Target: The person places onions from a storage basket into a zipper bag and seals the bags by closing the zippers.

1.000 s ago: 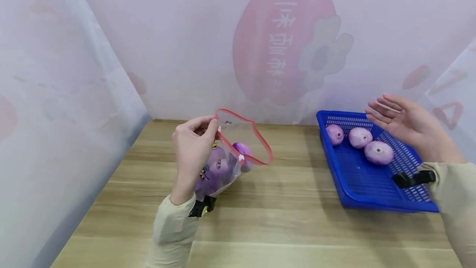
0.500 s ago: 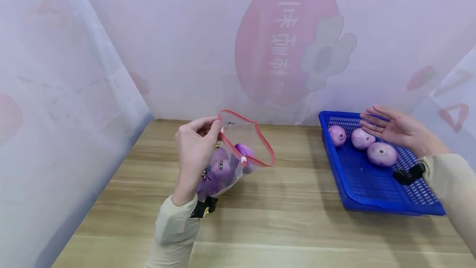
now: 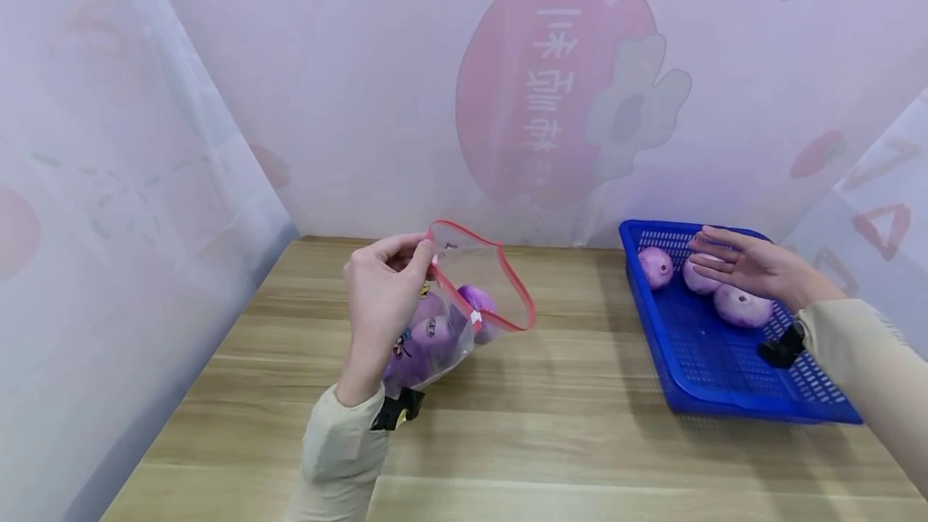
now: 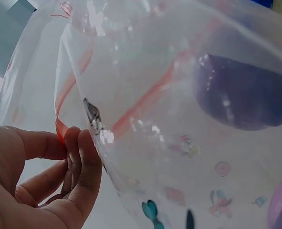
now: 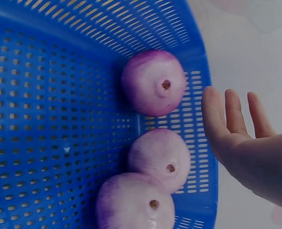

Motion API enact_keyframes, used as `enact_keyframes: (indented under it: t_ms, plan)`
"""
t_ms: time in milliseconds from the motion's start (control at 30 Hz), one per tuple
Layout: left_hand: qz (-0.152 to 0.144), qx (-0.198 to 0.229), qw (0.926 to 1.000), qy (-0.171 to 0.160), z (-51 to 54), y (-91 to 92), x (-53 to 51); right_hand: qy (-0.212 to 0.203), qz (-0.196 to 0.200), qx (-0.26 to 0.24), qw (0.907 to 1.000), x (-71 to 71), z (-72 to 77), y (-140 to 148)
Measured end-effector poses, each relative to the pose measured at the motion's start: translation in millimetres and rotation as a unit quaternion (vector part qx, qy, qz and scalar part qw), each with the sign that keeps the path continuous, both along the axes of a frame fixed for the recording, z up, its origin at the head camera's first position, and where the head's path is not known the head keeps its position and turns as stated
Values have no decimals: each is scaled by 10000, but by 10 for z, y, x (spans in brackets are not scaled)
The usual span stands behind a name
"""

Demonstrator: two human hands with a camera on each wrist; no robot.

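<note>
While the left hand (image 3: 383, 284) pinches the rim of a clear plastic bag with a red zip edge (image 3: 482, 266), the right hand (image 3: 757, 268) hangs well apart from it, fingers extended and holding nothing, above a blue, rectangular, slotted plastic basket (image 3: 685, 361). The bag stands left of the middle of the wood-grained desk (image 3: 565, 433), near its far edge, with smooth purple onions (image 3: 413, 357) inside; the basket sits toward the far right corner, with three round purple-and-white onions (image 3: 743, 308) near its far end.

The bag looks the likeliest source of trouble: pinched at one side only, its mouth could sag or fold inward, and if the bag tipped, the purple onion close below the mouth (image 3: 474, 300) might roll out onto the desk. In the basket, two onions lie touching, so a careless grasp at one could shove its neighbour, and their round sides may slip from loose fingers.

Small cartoon figures (image 3: 401, 342) are printed on the bag, with a label-like mark (image 3: 431, 327) too small to read. White characters (image 3: 551, 79) run down a pink shape on the pale backdrop (image 3: 362, 103), too faint to read surely; no brand is legible.
</note>
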State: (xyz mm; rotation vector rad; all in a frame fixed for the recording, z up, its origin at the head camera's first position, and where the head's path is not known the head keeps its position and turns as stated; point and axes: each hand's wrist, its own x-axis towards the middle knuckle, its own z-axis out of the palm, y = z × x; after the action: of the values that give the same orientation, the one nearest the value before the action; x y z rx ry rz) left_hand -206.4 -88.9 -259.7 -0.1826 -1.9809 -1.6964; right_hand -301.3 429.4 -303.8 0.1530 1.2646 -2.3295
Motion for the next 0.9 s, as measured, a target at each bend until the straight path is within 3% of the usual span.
enact_keyframes:
  t_ms: [133, 300, 433, 667, 900]
  plan:
    - [-27, -9, 10000, 40, 145, 30, 144, 47, 56, 106, 9999, -41, -89, -1]
    - [-38, -109, 9999, 0, 193, 31, 197, 57, 80, 316, 9995, -74, -157, -42]
    - [-43, -111, 9999, 5, 143, 12, 158, -6, 29, 557, 9984, -105, -177, -80]
    - [-8, -58, 10000, -21, -83, -61, -33, 43, 77, 1080, 9941, -169, -221, -109]
    - [-34, -91, 9998, 143, -129, -73, -62, 124, 170, 1599, 9869, -214, -275, -114]
